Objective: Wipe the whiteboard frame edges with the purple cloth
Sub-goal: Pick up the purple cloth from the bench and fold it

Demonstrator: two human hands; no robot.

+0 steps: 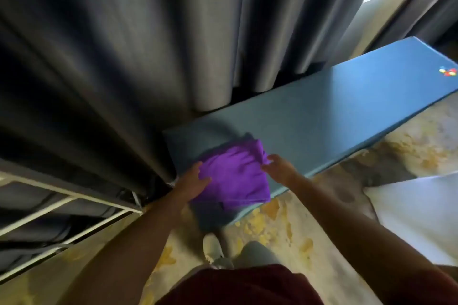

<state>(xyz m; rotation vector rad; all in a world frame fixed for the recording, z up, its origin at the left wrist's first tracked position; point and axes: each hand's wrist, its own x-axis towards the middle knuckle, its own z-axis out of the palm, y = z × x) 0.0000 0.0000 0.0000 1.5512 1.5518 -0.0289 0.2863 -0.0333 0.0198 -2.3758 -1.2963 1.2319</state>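
The person wears a dark maroon fabric top with bare forearms, light grey-green trousers and a pale off-white rounded shoe. Motion blur hides finer details.

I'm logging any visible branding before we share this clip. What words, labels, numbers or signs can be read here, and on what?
None can be read.
Colourful mark at the far corner of the blue board: a small red, yellow and white logo or sticker, too blurred to read.
Purple cloth, held by the left hand and right hand: no text visible.
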